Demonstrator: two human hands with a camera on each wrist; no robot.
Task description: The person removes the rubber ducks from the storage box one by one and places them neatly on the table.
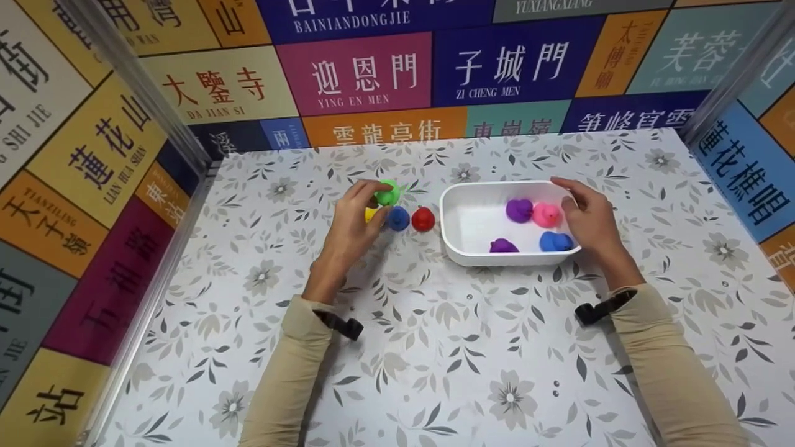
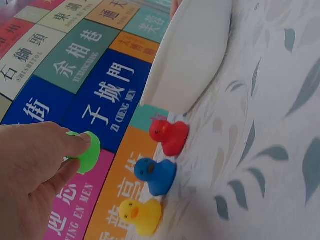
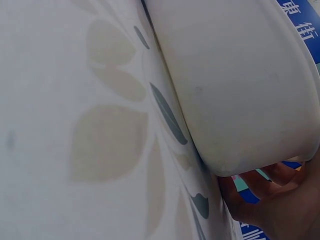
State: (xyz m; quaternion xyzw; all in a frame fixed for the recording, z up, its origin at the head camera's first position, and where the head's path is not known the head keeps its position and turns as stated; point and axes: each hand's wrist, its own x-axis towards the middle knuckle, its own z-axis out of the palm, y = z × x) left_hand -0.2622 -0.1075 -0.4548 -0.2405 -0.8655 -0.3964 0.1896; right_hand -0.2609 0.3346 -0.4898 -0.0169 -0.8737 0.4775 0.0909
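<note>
My left hand [image 1: 353, 225] pinches a green rubber duck [image 1: 389, 195] between thumb and fingers; the left wrist view shows the duck [image 2: 90, 152] held off the table. Beside that hand a yellow duck [image 2: 142, 217], a blue duck [image 1: 397, 218] and a red duck [image 1: 423, 219] stand in a row. To their right is a white plastic tub [image 1: 497, 259], holding two purple ducks [image 1: 518, 210], a pink duck [image 1: 546, 215] and another blue duck [image 1: 554, 241]. My right hand [image 1: 595, 218] grips the tub's right end, its fingers partly hidden behind the wall in the right wrist view.
A floral cloth [image 1: 459, 347] covers the table. Panels with printed place names [image 1: 366, 74] stand along the back and both sides. Dark straps with small cameras [image 1: 348, 327] sit on both wrists.
</note>
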